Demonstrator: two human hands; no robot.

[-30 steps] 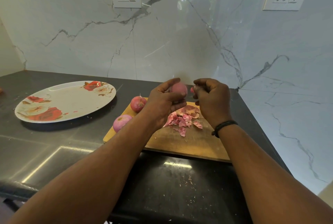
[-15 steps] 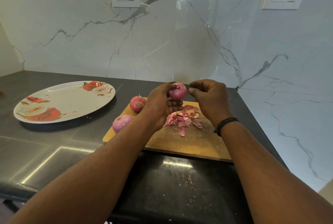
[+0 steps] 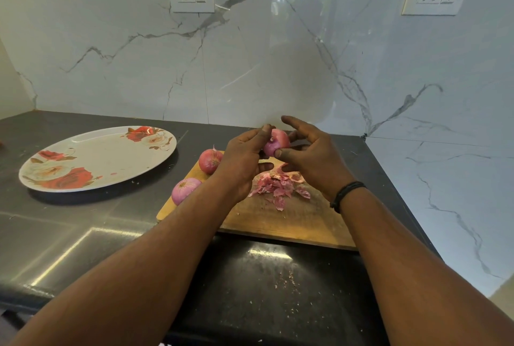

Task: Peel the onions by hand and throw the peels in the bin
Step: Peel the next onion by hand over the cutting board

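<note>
On the bench point(image 3: 83, 234) I saw a cutting board point(image 3: 292, 220) carrying a peel pile point(image 3: 278, 185) and two onions point(image 3: 184, 189). Above it, my left hand point(image 3: 242, 162) and right hand point(image 3: 311, 156) together gripped a third onion point(image 3: 275, 142). The floral plate point(image 3: 97, 159) held only specks.

pink-red onion point(image 3: 276, 143) above the tan wooden board point(image 3: 294, 220); pink peels point(image 3: 278, 185), one red-brown onion point(image 3: 210, 160) and one pale purple onion point(image 3: 184, 189) on it; white plate point(image 3: 97, 158) with red roses left of board; black speckled counter point(image 3: 69, 223); grey-veined white marble wall point(image 3: 125, 67).
</note>
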